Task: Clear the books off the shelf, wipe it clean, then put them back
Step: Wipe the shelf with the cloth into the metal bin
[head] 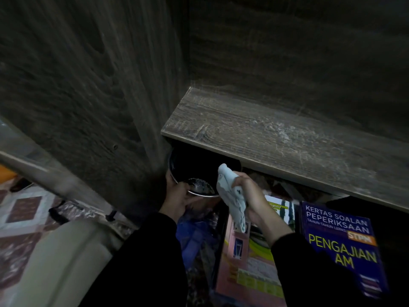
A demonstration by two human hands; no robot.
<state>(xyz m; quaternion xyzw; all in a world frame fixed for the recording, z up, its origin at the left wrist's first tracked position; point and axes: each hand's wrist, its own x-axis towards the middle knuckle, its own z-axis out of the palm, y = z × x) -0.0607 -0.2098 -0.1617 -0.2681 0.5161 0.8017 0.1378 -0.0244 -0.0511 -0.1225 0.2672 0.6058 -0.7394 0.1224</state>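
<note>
A bare, dusty wooden shelf board (276, 138) runs from centre to right, with pale scuff marks on it. Just below its front edge, my right hand (252, 196) grips a crumpled white cloth (232, 196). To its left, my left hand (179, 198) holds the rim of a round metal tin (199, 185) with dark, speckled contents. Beneath the hands lie books: a blue one (345, 251) titled "Kertas Soalan Peperiksaan" at the right and a pink and green one (247, 273) in the middle.
The dark wooden side panel (88, 96) of the bookcase rises at the left and its back panel (298, 52) stands behind the shelf. A patterned floor (24, 209) and a pale rounded object (55, 262) lie at the lower left. Blue plastic (194, 235) sits under my left arm.
</note>
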